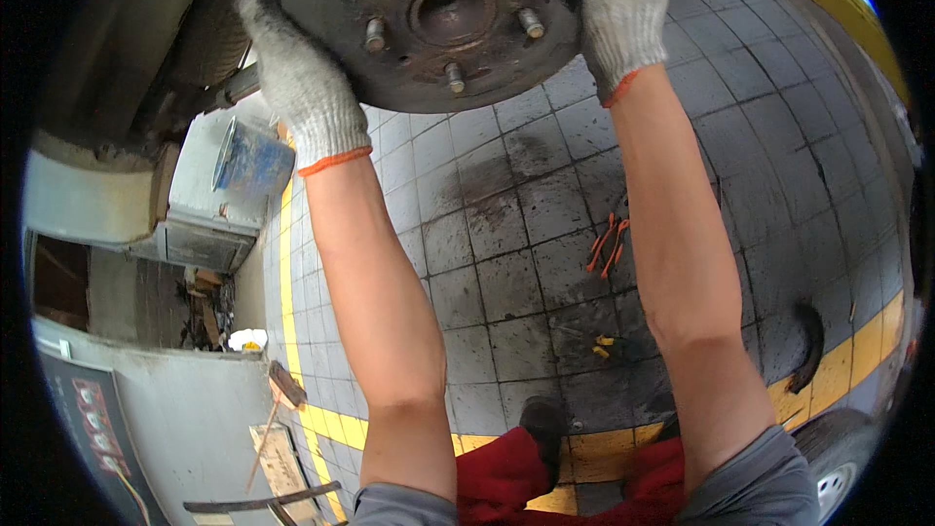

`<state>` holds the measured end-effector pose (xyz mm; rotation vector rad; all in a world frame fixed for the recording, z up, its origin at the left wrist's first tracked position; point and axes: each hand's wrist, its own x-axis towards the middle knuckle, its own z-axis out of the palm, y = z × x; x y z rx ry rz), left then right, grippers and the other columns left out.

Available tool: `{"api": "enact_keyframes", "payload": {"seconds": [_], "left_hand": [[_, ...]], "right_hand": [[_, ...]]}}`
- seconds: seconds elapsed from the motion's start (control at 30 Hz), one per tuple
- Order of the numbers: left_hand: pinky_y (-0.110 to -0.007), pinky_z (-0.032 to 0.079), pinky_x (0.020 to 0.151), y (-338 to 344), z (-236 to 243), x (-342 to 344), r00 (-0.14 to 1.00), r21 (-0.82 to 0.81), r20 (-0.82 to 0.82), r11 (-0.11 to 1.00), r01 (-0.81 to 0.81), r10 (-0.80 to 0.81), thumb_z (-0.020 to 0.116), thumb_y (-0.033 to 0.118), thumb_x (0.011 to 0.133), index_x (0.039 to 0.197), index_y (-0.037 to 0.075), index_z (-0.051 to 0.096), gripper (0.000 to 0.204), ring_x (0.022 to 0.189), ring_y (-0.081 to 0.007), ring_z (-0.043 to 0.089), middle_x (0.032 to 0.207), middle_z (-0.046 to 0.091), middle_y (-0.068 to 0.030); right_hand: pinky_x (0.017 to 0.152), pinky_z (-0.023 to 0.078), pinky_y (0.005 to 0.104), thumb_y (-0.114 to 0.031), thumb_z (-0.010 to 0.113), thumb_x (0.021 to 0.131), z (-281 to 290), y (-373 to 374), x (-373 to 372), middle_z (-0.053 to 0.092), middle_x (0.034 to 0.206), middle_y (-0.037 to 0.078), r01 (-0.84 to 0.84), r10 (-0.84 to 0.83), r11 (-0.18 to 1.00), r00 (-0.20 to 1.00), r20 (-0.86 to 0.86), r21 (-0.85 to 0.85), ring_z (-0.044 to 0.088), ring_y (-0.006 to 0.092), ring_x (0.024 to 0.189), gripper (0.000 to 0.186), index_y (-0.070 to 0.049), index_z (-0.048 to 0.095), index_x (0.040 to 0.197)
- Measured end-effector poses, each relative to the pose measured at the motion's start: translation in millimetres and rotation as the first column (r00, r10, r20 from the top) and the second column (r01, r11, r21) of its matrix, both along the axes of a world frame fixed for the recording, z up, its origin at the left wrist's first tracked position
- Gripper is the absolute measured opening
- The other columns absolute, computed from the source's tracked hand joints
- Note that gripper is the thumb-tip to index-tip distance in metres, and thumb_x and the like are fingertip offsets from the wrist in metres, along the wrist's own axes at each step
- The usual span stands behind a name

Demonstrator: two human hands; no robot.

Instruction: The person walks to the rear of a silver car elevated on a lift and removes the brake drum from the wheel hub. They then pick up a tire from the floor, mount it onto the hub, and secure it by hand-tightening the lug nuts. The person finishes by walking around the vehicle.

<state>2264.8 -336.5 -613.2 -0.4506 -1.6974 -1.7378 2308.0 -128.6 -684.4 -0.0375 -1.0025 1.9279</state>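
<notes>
At the top of the head view is a dark, worn brake drum (390, 68), its round face toward me, with a centre bore and several wheel studs sticking out. My left hand (297, 78), in a whitish knit glove with an orange cuff, grips its left edge. Against the right edge presses my right hand (628, 10), gloved the same way, its fingers partly behind the rim. Both arms reach up and forward. The drum's back and top are hidden, so I cannot tell whether it is still seated on the axle.
Orange-handled pliers (608, 245) lie on the grey tiles (497, 282) below, with small yellow pieces (603, 345) nearer me. A curved black part (807, 346) and a wheel (836, 477) are at right. A blue-stained bucket (255, 158) and a brush (286, 385) stand left.
</notes>
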Motion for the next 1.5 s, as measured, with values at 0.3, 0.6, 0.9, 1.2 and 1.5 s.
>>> {"api": "enact_keyframes", "payload": {"seconds": [0.3,0.6,0.9,1.2,1.5], "left_hand": [[-0.037,0.042,0.122,-26,-16,-19,0.998,-0.074,-0.015,0.996,0.059,-0.06,0.042,0.056,0.118,0.165,0.001,0.046,0.072,0.142,-0.0308,0.058,0.163,0.057,-0.0163],[-0.04,0.047,0.118,-7,-36,6,0.947,-0.281,-0.246,0.92,-0.272,0.205,0.051,0.05,0.117,0.162,0.004,0.051,0.064,0.136,-0.0348,0.065,0.153,0.065,-0.0231],[-0.036,0.051,0.112,3,-55,-3,0.958,0.019,-0.286,1.0,0.0,0.006,0.056,0.036,0.118,0.155,0.002,0.057,0.051,0.132,-0.0226,0.063,0.148,0.066,-0.0151],[-0.038,0.053,0.11,-6,-70,-14,0.888,-0.14,-0.4,0.942,-0.305,0.228,0.055,0.047,0.116,0.157,0.001,0.055,0.062,0.128,-0.0278,0.066,0.147,0.067,-0.0187],[-0.04,0.049,0.116,-4,-82,-24,0.923,0.007,-0.302,0.969,-0.248,0.239,0.051,0.041,0.116,0.158,0.001,0.054,0.058,0.132,-0.0315,0.063,0.152,0.063,-0.0186]], "right_hand": [[0.103,0.054,0.0374,-0.044,0.051,0.116,-49,4,-38,0.068,0.139,0.014,0.005,-0.006,0.999,1.0,0.023,0.042,0.065,0.0247,0.121,0.054,-0.002,0.062,0.147],[0.109,0.055,0.0409,-0.029,0.047,0.12,-109,21,-81,0.062,0.15,0.019,0.455,-0.75,0.269,0.652,-0.112,0.849,0.064,0.0307,0.13,0.046,-0.001,0.053,0.156],[0.097,0.058,0.0406,-0.029,0.058,0.114,-60,25,-50,0.072,0.13,0.02,0.307,-0.454,0.685,0.889,0.058,0.661,0.07,0.0296,0.116,0.042,-0.002,0.061,0.146],[0.107,0.052,0.0364,-0.062,0.067,0.107,-23,-3,-28,0.068,0.139,0.011,0.05,-0.006,0.976,0.979,-0.202,0.211,0.061,0.0199,0.122,0.08,0.001,0.059,0.155],[0.113,0.049,0.0345,-0.05,0.068,0.111,-21,-2,-31,0.067,0.146,0.011,-0.043,0.109,0.963,0.964,-0.243,0.265,0.06,0.0185,0.132,0.07,0.0,0.056,0.158]]}}
